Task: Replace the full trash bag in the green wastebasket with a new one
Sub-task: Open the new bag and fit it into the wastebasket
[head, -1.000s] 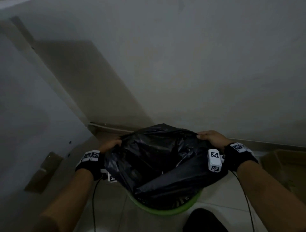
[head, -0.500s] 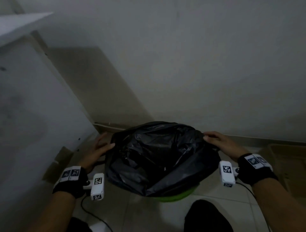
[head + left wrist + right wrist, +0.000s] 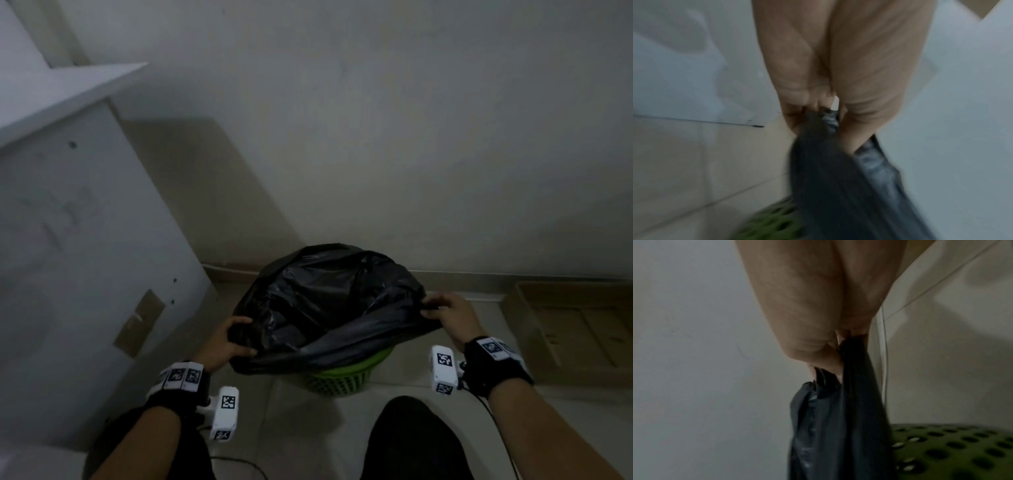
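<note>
A black trash bag (image 3: 329, 301) bulges out of the green perforated wastebasket (image 3: 342, 377) on the floor by the wall. My left hand (image 3: 229, 342) grips the bag's left rim, fingers curled round bunched plastic; the left wrist view shows the bag (image 3: 838, 178) pinched in my left hand (image 3: 818, 116) with the basket (image 3: 772, 224) below. My right hand (image 3: 448, 315) pinches the bag's right rim; in the right wrist view the plastic (image 3: 838, 426) hangs from my right hand (image 3: 838, 356) beside the green basket (image 3: 951, 451). The bag's contents are hidden.
A white cabinet panel (image 3: 85, 257) stands close on the left, with a shelf edge above. The wall (image 3: 376, 137) rises right behind the basket. A flat cardboard box (image 3: 568, 325) lies on the floor to the right. My dark-clad knees (image 3: 411, 442) are just before the basket.
My left hand went from lying open beside the bag to gripping its left rim. The bag's rim has risen off the basket, showing more green side. The view shifted back and up.
</note>
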